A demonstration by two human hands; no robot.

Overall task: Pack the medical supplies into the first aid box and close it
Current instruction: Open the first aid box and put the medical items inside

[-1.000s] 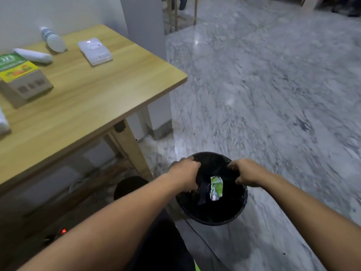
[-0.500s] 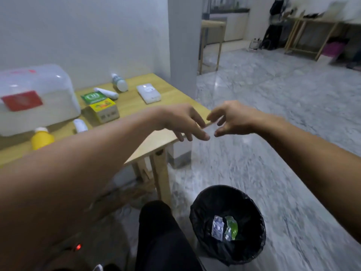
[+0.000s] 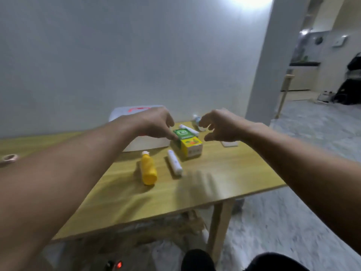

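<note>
Both bare forearms reach forward over a wooden table [image 3: 224, 173] set against a pale wall. The left hand [image 3: 156, 122] hangs above the middle of the table, fingers curled downward and loosely parted; one fingertip [image 3: 174, 137] touches the near-left top edge of a green-and-yellow carton [image 3: 188, 142]. It grips nothing. The right hand [image 3: 220, 125] is held just right of the carton, clear of it, thumb and fingers hooked apart in an empty claw.

The first aid box [image 3: 144, 141], white and translucent with a red mark on its lid, stands at the far side of the table against the wall, largely hidden behind the left hand and wrist; whether its lid is latched cannot be told. The carton stands just right of the box. A yellow bottle [image 3: 148, 170] with a white cap lies on its side nearer the viewer, and a white tube [image 3: 174, 162] lies beside it to the right, the two apart. Beyond the carton lie a second white tube [image 3: 190, 130] and a small white bottle [image 3: 196, 119], partly covered by the right hand. A flat white pack [image 3: 229, 143] shows beneath the right wrist. A roll of tape [image 3: 8, 158] sits at the far left edge.
</note>
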